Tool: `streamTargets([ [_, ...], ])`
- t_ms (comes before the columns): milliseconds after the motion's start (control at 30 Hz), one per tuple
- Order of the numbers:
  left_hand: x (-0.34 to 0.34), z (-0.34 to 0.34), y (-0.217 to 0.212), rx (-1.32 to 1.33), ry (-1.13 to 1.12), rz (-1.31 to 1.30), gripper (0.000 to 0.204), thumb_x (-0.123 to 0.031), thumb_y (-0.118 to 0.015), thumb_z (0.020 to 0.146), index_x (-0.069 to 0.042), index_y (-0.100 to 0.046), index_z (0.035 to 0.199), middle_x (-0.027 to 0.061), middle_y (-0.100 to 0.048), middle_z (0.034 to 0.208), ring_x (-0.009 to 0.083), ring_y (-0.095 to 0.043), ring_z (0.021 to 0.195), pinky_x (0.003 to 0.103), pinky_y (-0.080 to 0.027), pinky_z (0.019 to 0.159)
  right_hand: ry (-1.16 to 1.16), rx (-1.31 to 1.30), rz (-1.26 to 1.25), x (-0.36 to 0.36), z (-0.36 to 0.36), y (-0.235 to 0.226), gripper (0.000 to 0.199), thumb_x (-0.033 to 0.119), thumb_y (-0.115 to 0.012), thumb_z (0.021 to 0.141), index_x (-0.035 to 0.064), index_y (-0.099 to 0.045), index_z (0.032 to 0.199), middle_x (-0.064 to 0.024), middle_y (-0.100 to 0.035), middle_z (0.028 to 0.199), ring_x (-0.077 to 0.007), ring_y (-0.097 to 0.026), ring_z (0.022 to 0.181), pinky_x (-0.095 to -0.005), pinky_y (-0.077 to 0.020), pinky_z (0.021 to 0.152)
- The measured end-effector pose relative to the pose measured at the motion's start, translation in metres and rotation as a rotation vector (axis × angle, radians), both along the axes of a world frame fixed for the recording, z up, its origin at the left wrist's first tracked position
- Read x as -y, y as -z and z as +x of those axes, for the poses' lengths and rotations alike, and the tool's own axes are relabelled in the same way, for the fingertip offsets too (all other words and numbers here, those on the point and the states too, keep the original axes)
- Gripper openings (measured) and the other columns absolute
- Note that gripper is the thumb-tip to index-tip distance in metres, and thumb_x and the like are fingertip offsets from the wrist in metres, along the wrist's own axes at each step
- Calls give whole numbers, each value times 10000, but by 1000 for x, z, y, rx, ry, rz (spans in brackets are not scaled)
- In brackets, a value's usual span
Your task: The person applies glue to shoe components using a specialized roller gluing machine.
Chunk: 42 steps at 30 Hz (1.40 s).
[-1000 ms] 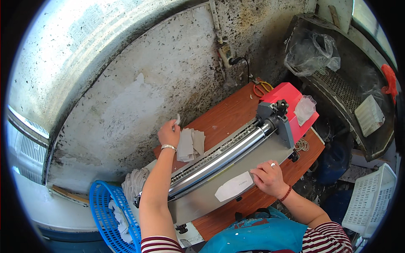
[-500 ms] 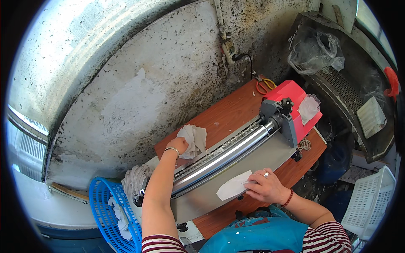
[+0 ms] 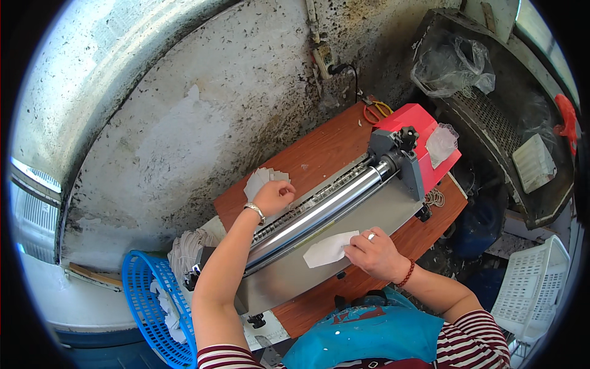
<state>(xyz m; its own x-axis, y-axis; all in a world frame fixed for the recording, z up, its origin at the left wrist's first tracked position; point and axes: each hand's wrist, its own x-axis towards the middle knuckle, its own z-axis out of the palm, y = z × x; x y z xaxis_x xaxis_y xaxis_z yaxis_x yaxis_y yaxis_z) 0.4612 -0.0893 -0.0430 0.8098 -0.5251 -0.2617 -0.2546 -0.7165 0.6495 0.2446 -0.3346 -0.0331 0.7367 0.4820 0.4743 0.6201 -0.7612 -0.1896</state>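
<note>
My right hand [image 3: 379, 258] pinches a white, paper-like sheet [image 3: 332, 249] with angled ends by its right end, over the grey metal feed plate [image 3: 264, 294] of a roller machine. Beyond the long shiny roller [image 3: 319, 221], my left hand [image 3: 274, 197] hovers with curled fingers, and nothing shows in them. Just behind that hand lies a fanned pile of similar white sheets [image 3: 258, 179] on the brown board, partly covered by the hand. The machine's red end housing [image 3: 413, 117] stands at the right.
A blue basket [image 3: 130, 295] with white pieces stands at the left beside bundled cord [image 3: 187, 249]. Red-and-yellow handled scissors [image 3: 372, 114] lie at the board's far end. A white basket [image 3: 533, 292] and a metal trough [image 3: 479, 114] with clear plastic stand at right.
My left hand has come off the pile of sheets and moved right, toward the roller. My right hand keeps its sheet over the feed plate. The whole view has shifted slightly.
</note>
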Motion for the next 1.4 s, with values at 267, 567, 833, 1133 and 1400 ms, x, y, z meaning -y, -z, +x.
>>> streamTargets([
  [267,9,-29,-5,-186,101,-138,198,-143,-587,833,-22,-643,979,16,-633,796,76,-556,706,242,-470,667,126,46,-26,8,-11,-8,68,96,-605,708,90,-578,770,-24,-507,736,-174,-529,672,-319,-385,632],
  [567,36,-109,-67,256,2,-378,205,-164,-615,793,-48,-643,959,103,-624,804,204,-592,733,317,-474,682,93,-51,51,13,-21,-19,144,120,-644,717,98,-619,858,-28,-542,837,-189,-553,761,-325,-405,707],
  [833,45,-204,-64,551,214,-193,483,-168,-715,671,-75,-591,1128,96,-584,1123,299,-536,1074,421,-422,916,-56,-126,139,23,-25,3,333,123,-753,655,119,-636,967,-34,-566,913,-217,-559,804,-349,-427,734],
  [1133,50,-214,-28,614,174,-28,293,-45,-639,692,-71,-639,985,63,-590,936,263,-567,896,374,-447,777,-12,-183,101,4,-26,-25,402,128,-747,660,130,-597,1033,-45,-569,977,-240,-564,906,-370,-411,801],
  [1400,45,-224,-39,281,-31,-400,244,-72,-661,714,-67,-639,957,62,-630,826,261,-591,807,371,-467,730,-57,-300,305,-7,-29,-9,255,125,-692,739,95,-630,984,-42,-606,834,-212,-592,804,-351,-432,749],
])
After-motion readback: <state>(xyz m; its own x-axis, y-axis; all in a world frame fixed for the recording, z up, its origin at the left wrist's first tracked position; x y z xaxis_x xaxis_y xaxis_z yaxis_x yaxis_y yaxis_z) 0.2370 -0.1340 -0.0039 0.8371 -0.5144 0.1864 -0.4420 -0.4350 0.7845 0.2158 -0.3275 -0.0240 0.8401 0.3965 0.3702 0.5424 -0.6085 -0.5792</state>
